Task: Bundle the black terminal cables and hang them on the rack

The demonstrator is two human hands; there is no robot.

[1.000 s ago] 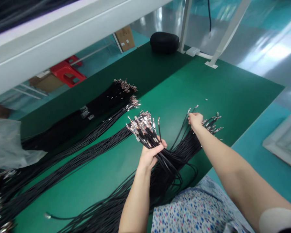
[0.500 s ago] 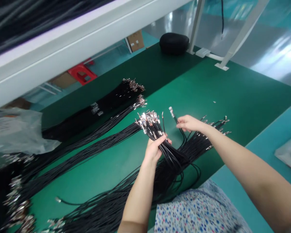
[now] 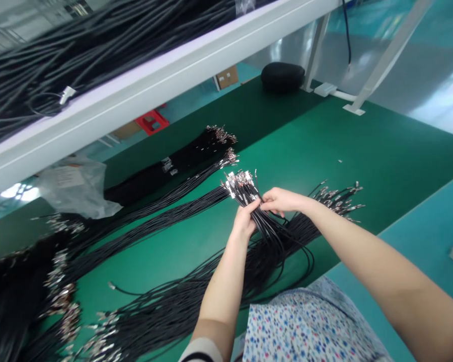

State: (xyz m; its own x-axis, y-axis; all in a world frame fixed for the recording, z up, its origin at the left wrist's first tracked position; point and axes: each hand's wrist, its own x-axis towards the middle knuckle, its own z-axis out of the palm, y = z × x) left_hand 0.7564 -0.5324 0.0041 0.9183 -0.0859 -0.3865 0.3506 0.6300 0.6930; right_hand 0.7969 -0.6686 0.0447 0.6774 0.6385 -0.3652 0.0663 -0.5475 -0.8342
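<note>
My left hand [image 3: 245, 221] grips a bundle of thin black cables [image 3: 266, 229] just below their metal terminal ends [image 3: 239, 183], holding it above the green mat [image 3: 362, 151]. My right hand [image 3: 283, 200] has its fingers pinched together on the same bundle, right beside my left hand. A loose pile of black cables with metal tips [image 3: 340, 198] lies on the mat to the right, under my right forearm.
More black cable bundles [image 3: 173, 198] stretch left across the mat, with terminal clusters [image 3: 60, 296] at the lower left. A clear plastic bag [image 3: 75, 188] lies at the left. A white shelf beam [image 3: 154, 95] carrying cables runs overhead. A black case [image 3: 282, 76] sits at the far edge.
My right hand has left the loose pile at the right with a single cable and has brought it to the bundle in my left hand. The view has tilted up.
</note>
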